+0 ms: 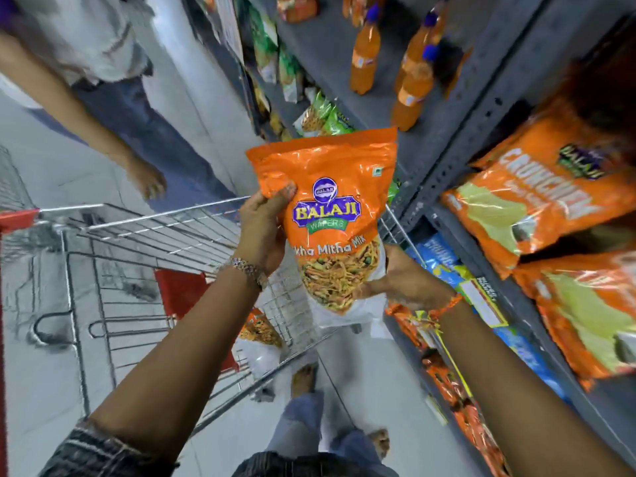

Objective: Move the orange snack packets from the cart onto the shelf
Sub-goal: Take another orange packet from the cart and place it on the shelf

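Note:
An orange Balaji snack packet (330,208) is held upright in mid-air between the wire cart (144,242) and the grey shelf (457,146). My left hand (263,228) grips its left edge, thumb over the front. My right hand (409,280) holds its lower right corner from behind. One more orange packet (260,330) lies inside the cart, low against the wire side. Large orange packets (547,197) lie on the shelf at the right.
Orange drink bottles (364,56) stand on the higher shelf level, with green packets (323,117) further along. Blue packets (444,259) sit on a lower shelf. Another person (113,80) stands by the cart's far end, hand hanging. My feet are on the white floor.

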A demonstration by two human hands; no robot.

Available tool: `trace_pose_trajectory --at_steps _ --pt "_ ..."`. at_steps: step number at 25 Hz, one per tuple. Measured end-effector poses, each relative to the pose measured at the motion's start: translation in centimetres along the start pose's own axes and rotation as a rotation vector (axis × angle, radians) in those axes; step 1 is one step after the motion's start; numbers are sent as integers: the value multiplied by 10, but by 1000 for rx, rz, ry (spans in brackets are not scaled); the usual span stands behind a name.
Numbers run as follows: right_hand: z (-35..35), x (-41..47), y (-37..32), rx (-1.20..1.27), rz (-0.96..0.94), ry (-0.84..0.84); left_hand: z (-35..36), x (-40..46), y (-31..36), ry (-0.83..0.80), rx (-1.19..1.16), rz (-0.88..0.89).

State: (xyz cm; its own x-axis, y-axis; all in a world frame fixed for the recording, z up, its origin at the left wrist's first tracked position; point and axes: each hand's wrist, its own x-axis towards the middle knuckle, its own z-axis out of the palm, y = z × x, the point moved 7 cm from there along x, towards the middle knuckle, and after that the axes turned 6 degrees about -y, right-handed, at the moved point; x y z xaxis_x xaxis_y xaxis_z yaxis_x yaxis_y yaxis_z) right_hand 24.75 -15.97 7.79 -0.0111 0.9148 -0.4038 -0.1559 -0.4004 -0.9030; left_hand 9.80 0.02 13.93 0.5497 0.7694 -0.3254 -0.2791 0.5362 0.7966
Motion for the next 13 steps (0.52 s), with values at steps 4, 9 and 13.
trace_pose_trajectory --at_steps 4,9,13 --pt "-12 -54 -28 -15 -113 82 73 -28 19 -93 -28 -34" --pt "-16 -127 -80 -55 -286 218 155 -60 50 -226 -35 -30" --pt "-27 -202 -130 -111 -397 390 228 -81 70 -405 -12 -34"
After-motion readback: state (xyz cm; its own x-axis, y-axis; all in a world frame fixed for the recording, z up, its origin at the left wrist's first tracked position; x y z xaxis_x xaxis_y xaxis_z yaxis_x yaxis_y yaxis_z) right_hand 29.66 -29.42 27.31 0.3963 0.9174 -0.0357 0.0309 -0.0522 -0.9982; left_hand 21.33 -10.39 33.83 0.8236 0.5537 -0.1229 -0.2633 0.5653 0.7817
